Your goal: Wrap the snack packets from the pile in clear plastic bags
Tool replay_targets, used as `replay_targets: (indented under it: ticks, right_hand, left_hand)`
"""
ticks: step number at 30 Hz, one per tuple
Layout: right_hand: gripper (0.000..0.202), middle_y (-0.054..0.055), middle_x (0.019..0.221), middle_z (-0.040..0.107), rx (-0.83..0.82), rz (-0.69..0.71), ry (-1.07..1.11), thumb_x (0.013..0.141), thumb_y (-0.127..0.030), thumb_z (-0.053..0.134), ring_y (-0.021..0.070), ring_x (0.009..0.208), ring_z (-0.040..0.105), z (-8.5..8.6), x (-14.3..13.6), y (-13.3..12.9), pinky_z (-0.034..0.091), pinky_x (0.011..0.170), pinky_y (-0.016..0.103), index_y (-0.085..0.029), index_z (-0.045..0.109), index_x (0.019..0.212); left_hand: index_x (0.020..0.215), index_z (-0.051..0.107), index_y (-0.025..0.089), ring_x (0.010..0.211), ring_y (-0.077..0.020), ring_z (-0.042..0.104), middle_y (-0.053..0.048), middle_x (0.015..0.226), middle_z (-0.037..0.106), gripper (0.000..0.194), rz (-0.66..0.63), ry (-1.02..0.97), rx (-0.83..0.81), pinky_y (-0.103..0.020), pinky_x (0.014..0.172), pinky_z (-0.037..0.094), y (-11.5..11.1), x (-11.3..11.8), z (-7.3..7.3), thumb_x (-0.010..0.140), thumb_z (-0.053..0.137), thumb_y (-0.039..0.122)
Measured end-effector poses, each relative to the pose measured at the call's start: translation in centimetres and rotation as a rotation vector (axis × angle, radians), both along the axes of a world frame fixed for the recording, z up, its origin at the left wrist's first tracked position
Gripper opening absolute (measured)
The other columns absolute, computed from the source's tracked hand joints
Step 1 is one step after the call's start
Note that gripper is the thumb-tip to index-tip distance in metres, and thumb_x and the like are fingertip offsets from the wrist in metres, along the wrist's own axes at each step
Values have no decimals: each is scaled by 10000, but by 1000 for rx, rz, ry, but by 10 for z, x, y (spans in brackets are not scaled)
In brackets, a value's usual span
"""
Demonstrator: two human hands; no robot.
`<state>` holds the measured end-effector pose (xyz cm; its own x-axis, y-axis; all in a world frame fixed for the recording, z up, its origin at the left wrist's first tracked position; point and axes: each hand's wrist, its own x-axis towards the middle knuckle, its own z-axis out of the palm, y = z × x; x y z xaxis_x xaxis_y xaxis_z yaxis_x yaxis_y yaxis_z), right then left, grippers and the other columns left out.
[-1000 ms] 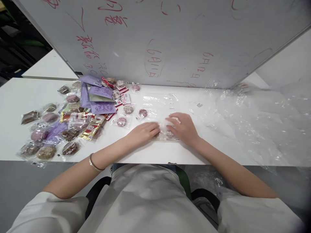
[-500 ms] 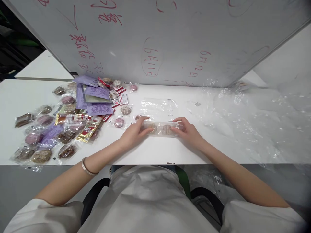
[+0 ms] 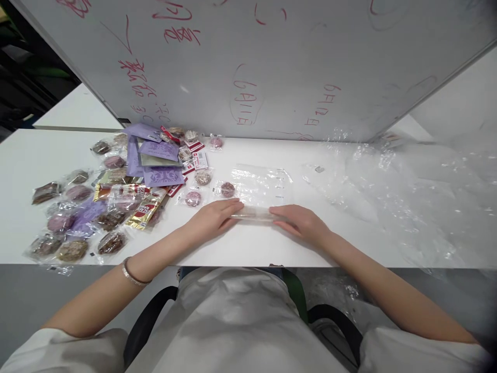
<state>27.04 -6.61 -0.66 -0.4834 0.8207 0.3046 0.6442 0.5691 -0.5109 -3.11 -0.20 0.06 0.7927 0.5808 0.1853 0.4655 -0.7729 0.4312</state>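
On the white table in front of me lies a clear plastic sleeve (image 3: 260, 186), its near end rolled into a tube. My left hand (image 3: 215, 220) is wrapped over the tube's left end, fingertips on top. At the right end, my right hand (image 3: 301, 220) grips it the same way. Between the hands the roll (image 3: 256, 213) shows a pale brownish content, which I cannot make out clearly. Just past my left fingertips sits a small wrapped reddish cookie (image 3: 227, 189). A pink wrapped one (image 3: 193, 198) lies farther left.
A pile of wrapped snacks, purple packets (image 3: 163, 176) and a gold-and-red stick packet (image 3: 147, 209) covers the left side. Crumpled clear plastic (image 3: 419, 197) spreads over the right. A whiteboard (image 3: 287, 62) with red writing stands along the back edge.
Both hands have turned over from holding the roll with thumbs on top to covering it with the fingers. The brownish pieces inside are now mostly hidden. The view has shifted slightly.
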Motion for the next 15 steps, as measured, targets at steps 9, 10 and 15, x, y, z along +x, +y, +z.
replay_targets:
  ticks: [9, 10, 15]
  right_hand:
    - [214, 108, 1012, 656, 132, -454, -33, 936, -411, 600, 271, 954, 639, 1, -13, 10, 541, 776, 435, -233, 638, 1048]
    - [169, 102, 1000, 668, 197, -360, -50, 952, -369, 584, 263, 957, 645, 2, -11, 10, 542, 800, 440, -235, 652, 1030]
    - [378, 114, 1253, 679, 184, 151, -97, 924, -388, 639, 279, 1179, 634, 8, 2, 1, 548, 969, 467, -224, 601, 1262]
  left_hand:
    - [1202, 556, 167, 1430, -310, 375, -178, 1435, 501, 335, 302, -87, -17, -546, 1141, 357, 8, 20, -10, 994, 496, 422]
    - [1291, 518, 177, 1449, -301, 351, -170, 1463, 480, 363, 267, -87, 20, -548, 1155, 337, 9, 20, -11, 1009, 468, 400]
    - [1385, 510, 177, 1330, -308, 513, -158, 1410, 567, 579, -81, 44, 57, -487, 1105, 418, 10, 13, -5, 951, 529, 558]
